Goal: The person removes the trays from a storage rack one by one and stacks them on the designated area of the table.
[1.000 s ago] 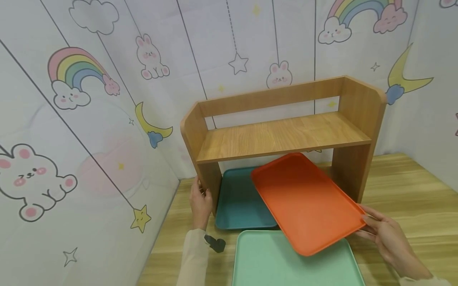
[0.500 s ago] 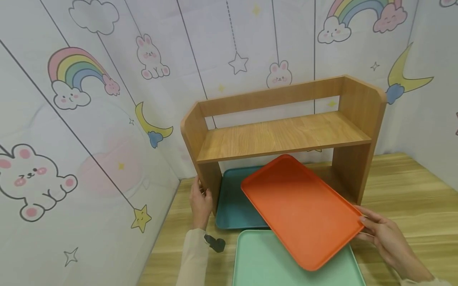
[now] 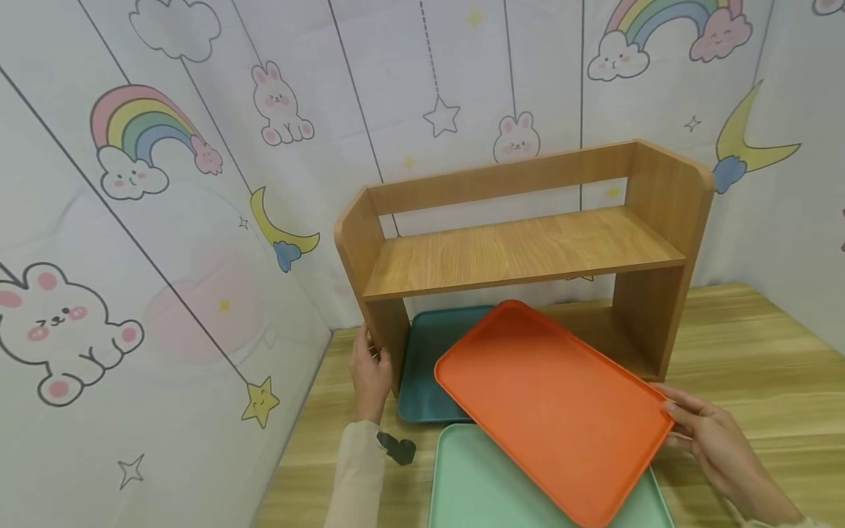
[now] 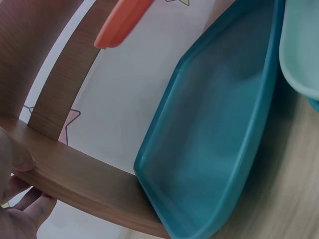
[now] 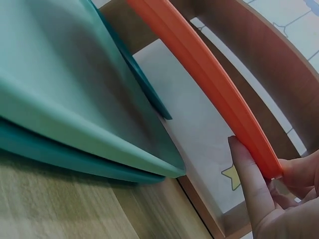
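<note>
My right hand (image 3: 716, 447) pinches the right corner of an orange tray (image 3: 554, 411), thumb on one face and fingers beneath. The tray is held aslant above a mint-green tray (image 3: 462, 477) and overlaps a teal tray (image 3: 429, 367) in the head view. That teal tray lies in the lower left of a wooden desk shelf (image 3: 521, 249). In the right wrist view another teal tray (image 5: 75, 169) shows under the mint-green tray (image 5: 99, 124). My left hand (image 3: 371, 370) grips the shelf's left side panel (image 4: 75, 179), thumb on one side and fingers on the other.
The shelf stands on a wood-grain table (image 3: 746, 345) near a patterned fabric wall (image 3: 449, 73). Another fabric wall (image 3: 198, 308) runs close along the left, beside my left arm. The shelf's right panel (image 3: 650, 315) rises just behind the orange tray's right side.
The orange tray has turned and slid toward me and to the left at its far end, baring more of the shelf's lower right. My left hand stays on the side panel.
</note>
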Demonstrator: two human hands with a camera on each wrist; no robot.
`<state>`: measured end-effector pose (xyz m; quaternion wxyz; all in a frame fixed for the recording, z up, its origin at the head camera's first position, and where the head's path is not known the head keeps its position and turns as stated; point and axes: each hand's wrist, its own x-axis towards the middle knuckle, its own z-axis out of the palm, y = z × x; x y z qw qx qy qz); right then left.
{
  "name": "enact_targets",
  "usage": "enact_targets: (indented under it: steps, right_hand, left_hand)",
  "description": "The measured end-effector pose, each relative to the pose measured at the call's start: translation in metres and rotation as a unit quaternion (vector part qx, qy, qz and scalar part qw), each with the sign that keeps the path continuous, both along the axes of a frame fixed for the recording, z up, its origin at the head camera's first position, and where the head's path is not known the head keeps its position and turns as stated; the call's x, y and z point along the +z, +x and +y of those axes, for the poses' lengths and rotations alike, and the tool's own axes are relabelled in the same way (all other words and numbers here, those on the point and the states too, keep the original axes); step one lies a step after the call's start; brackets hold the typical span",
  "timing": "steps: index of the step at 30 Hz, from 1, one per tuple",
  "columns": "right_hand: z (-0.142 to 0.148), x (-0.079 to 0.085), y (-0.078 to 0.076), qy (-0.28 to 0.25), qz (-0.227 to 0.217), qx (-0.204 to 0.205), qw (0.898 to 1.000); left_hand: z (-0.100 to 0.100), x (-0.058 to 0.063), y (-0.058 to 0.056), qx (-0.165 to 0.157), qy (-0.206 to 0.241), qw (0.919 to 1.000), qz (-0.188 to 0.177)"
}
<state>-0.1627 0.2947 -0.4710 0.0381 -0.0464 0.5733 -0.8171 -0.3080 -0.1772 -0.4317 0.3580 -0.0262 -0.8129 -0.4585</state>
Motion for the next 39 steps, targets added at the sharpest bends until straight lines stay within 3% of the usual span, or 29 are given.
enact_targets:
  steps: [9, 20, 30, 39]
  right_hand:
    - [-0.0015, -0.0013, 0.0015, 0.018, 0.004, -0.008, 1.0]
    - [-0.0014, -0.0009, 0.0031, 0.06, -0.032, -0.015, 0.998]
    - [-0.0003, 0.0007, 0.0034, 0.1, -0.062, -0.007, 0.993]
    - [0.0055, -0.0003, 0.0052, 0.134, -0.047, 0.02, 0.99]
  left_hand:
    - [0.0, 0.0009, -0.0004, 0.002, 0.002, 1.0, -0.006]
    - [-0.0008, 0.0, -0.0011, 0.005, 0.002, 1.0, -0.003]
    - [0.0008, 0.0035, 0.0013, 0.001, -0.001, 0.9999, -0.011]
    - [0.0002, 0.0039, 0.0023, -0.004, 0.002, 1.0, -0.008]
